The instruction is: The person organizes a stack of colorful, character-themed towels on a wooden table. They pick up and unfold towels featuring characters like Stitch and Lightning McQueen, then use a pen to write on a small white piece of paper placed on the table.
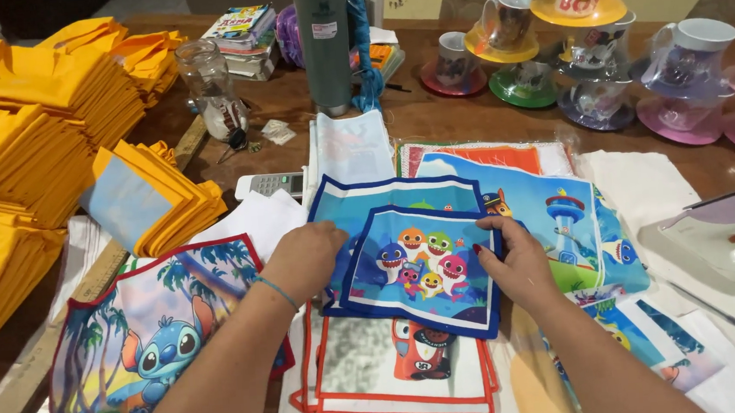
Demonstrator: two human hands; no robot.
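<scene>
Far left of the shark print, stacks of folded yellow cloth (pixel 24 110) fill the edge of the bench (pixel 465 118), and just below them lies a print with a blue big-eared creature among palms (pixel 148 342). Moving in, the left hand (pixel 306 258) lies flat on the left edge of the shark print (pixel 423 267), grip loose, fingers spread on the cloth rather than closed around anything. The shark print itself, a blue-bordered square with cartoon sharks, sits on top of a second blue-bordered print, and below it peeks a red-bordered print with a red car (pixel 416 350). On its right edge, the right hand (pixel 522 260) pinches the border, thumb and fingers closed on the cloth. Right of that hand lies a print with a lookout tower (pixel 558 219). Behind the shark print stands a tall green flask (pixel 324 41); far right, mugs on coloured saucers (pixel 598 52) and a white iron (pixel 719 238)
</scene>
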